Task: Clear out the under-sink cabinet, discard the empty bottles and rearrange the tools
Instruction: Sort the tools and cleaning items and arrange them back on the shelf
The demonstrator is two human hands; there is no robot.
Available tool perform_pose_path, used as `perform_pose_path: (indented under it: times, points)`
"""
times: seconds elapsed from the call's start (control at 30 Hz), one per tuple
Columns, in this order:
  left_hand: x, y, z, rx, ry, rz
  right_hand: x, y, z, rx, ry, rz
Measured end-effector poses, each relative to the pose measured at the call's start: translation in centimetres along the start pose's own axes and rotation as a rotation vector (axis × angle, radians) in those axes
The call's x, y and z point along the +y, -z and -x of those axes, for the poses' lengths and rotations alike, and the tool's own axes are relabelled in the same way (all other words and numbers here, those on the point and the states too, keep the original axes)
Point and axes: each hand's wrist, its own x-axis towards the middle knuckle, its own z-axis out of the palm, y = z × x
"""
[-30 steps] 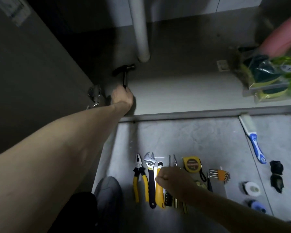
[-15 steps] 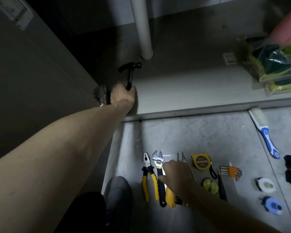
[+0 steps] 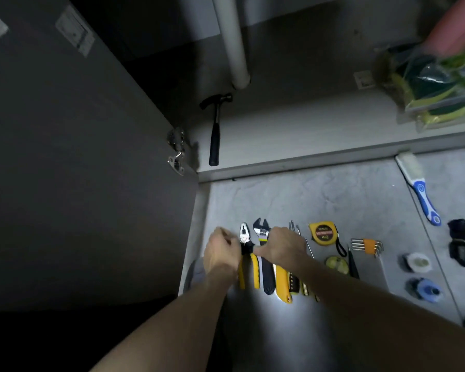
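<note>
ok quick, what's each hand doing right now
Left hand: fingers curled beside the pliers; whether it grips them cannot be told.
Right hand: down on the adjustable wrench; grip cannot be told.

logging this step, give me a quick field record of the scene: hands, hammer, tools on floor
left hand: at the pliers, grip unclear
right hand: over the wrench, fingertips at the pliers' joint
hammer: lying in the cabinet, untouched
floor row: pliers, wrench, tape measure, hex keys
brush: on floor, right
</note>
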Motion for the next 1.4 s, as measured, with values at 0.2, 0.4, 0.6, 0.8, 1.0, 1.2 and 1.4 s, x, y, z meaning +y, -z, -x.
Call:
perform_pose_path:
  times: [0.2, 0.4, 0.6, 0.8, 1.0, 1.2, 1.4]
  points:
    - [-2.7, -2.9, 1.3, -0.265, 0.154, -0.049, 1.9, 3.7, 0.4, -0.073, 0.037, -0.345]
    - [-1.2, -5.3, 1.4, -0.187, 0.089, -0.232, 6.1, 5.8, 1.9, 0.042, 0.088, -0.509]
    - [-1.1, -3.1, 0.5, -0.184, -0.048, -0.049, 5.0, 9.2, 2.8, 0.336, 0.367, -0.669]
    - [2.0, 1.9, -0.5, -0.061, -0.366, 0.001, -0.7, 16.5, -2.3, 0.558, 0.382, -0.639]
    - [11.4, 5.2, -7.8, 0.191, -0.334, 0.081, -2.0, 20.8, -8.8, 0.428, 0.061, -0.374]
    - [19.4, 5.0, -15.5, 0.209, -0.274, -0.148, -1.0, 19.3, -11.1, 0.51, 0.005, -0.342]
    - [20.4, 4.1, -17.7, 0.239, -0.252, -0.365, 0.0, 18.8, -11.5, 0.534, 0.189, -0.246]
